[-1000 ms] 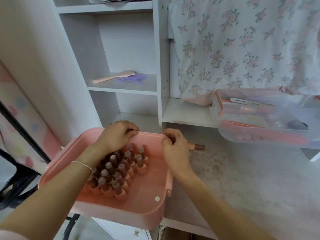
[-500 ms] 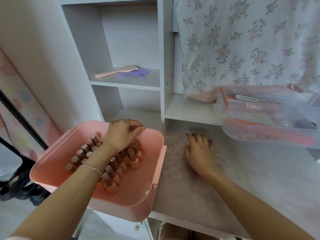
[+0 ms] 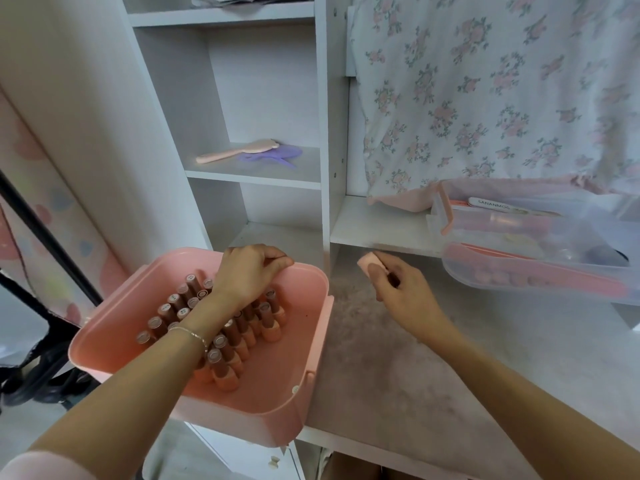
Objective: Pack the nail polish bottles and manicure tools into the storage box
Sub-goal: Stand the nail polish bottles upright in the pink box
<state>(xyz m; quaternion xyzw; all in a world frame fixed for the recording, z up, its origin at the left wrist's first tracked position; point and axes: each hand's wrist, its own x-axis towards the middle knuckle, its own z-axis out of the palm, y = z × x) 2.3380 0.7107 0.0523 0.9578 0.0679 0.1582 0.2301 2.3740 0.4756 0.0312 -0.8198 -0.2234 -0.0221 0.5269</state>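
A pink storage box (image 3: 277, 403) hangs partly off the desk's left edge, tilted toward me. Several brown-capped nail polish bottles (image 3: 228, 344) stand packed in its left half. My left hand (image 3: 249, 275) grips the box's far rim, fingers curled over it. My right hand (image 3: 398, 289) is raised just above the desk to the right of the box and pinches one nail polish bottle (image 3: 372, 266); its pink base points up and left, its cap is hidden in my fingers.
A clear lidded container (image 3: 540, 251) with manicure tools and pink trays sits on the desk at right. A pink brush (image 3: 235, 152) and a purple comb (image 3: 273, 157) lie on a shelf. Floral cloth (image 3: 485, 91) hangs behind. The grey desk (image 3: 398, 375) spreads below my right hand.
My right hand, lying flat over the bottle on the desk half a second ago, has lifted with that bottle pinched in it. The box has shifted slightly left and off the desk edge.
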